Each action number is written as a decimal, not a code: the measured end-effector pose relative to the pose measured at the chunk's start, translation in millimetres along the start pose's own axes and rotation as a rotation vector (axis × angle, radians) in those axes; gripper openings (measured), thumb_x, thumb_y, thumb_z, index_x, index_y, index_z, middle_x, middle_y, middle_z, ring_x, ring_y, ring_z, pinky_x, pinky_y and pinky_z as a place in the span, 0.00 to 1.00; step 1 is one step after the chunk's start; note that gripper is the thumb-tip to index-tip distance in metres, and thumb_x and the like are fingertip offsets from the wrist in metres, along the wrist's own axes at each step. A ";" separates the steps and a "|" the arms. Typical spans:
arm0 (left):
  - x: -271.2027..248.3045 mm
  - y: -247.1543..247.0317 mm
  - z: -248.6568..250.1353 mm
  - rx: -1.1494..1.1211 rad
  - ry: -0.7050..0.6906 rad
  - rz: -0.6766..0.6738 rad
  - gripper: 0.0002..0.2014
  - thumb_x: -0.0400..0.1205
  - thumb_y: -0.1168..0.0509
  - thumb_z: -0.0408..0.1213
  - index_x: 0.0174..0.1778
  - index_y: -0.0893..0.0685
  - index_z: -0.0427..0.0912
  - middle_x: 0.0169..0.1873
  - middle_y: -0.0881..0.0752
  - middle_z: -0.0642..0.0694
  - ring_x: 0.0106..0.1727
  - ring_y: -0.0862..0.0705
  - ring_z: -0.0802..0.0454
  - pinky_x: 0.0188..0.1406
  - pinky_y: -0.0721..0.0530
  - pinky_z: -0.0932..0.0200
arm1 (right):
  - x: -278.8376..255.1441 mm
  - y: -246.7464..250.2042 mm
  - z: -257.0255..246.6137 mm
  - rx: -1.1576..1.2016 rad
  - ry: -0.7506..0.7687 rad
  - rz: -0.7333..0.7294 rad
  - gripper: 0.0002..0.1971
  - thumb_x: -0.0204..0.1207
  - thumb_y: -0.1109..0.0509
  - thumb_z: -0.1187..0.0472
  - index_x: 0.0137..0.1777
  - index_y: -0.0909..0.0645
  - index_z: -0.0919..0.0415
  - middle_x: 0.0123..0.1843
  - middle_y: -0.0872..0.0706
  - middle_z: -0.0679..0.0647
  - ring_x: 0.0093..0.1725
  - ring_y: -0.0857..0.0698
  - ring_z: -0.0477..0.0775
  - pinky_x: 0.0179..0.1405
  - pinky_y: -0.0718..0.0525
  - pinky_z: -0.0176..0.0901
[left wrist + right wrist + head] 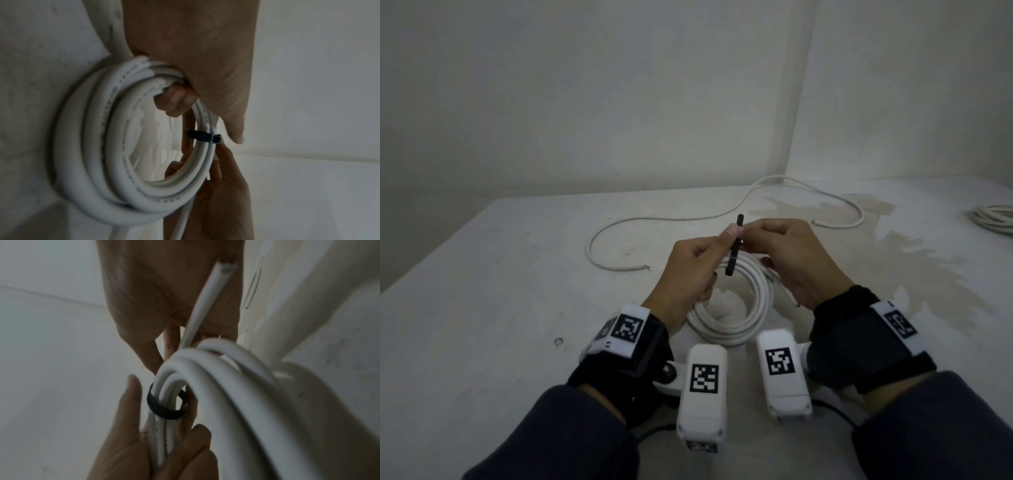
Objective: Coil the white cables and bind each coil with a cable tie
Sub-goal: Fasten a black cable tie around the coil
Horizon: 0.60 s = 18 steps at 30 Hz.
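Observation:
A white cable coil (729,325) is held upright over the white table (482,308), its lower edge near the surface. A black cable tie (734,246) loops round the coil's top strands, with its tail sticking up. My left hand (695,263) curls its fingers (174,100) through the coil, its thumb beside the tie. My right hand (784,250) pinches the tie from the right. The left wrist view shows the cable tie (203,137) wrapped across the coil (98,146). In the right wrist view the tie (162,410) forms a loose ring round the coil (236,394), and a cut cable end (205,305) lies along my right palm.
A loose white cable (688,216) snakes across the table behind my hands. Another white coil (996,219) lies at the far right edge. A pale stain (893,240) marks the table on the right. Walls meet in a corner behind the table.

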<state>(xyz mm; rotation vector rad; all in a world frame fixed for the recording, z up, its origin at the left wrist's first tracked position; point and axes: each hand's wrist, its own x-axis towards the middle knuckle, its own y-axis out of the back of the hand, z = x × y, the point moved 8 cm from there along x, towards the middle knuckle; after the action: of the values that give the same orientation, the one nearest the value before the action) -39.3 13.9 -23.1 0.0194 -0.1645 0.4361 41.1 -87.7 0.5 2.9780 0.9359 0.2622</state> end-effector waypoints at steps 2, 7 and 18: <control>0.3 0.7 0.3 0.016 -0.012 0.012 0.18 0.82 0.35 0.50 0.48 0.09 0.38 0.24 0.37 0.43 0.19 0.41 0.53 0.17 0.41 0.66 | -0.4 1.1 -4.2 -0.035 0.053 0.044 0.05 0.74 0.28 0.68 0.39 0.12 0.68 0.34 0.11 0.55 0.31 0.15 0.41 0.31 0.21 0.27; 3.2 -0.8 -1.5 0.070 -0.015 0.011 0.13 0.82 0.34 0.44 0.46 0.08 0.39 0.23 0.26 0.42 0.19 0.39 0.55 0.17 0.39 0.67 | 2.7 16.4 -7.4 0.037 0.093 0.167 0.09 0.73 0.25 0.70 0.32 0.13 0.63 0.29 0.11 0.50 0.33 0.12 0.48 0.40 0.14 0.34; 4.6 -16.1 -2.3 0.092 -0.039 -0.048 0.14 0.81 0.34 0.48 0.43 0.08 0.43 0.31 0.21 0.24 0.19 0.37 0.54 0.17 0.37 0.65 | 1.3 32.9 -2.0 0.133 0.060 0.310 0.10 0.72 0.25 0.71 0.29 0.14 0.63 0.29 0.12 0.51 0.30 0.12 0.45 0.34 0.16 0.31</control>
<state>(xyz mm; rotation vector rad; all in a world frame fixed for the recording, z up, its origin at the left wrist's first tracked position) -28.0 1.4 -24.4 0.1217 -0.1816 0.3955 60.5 -114.0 4.7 3.2491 0.5083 0.3040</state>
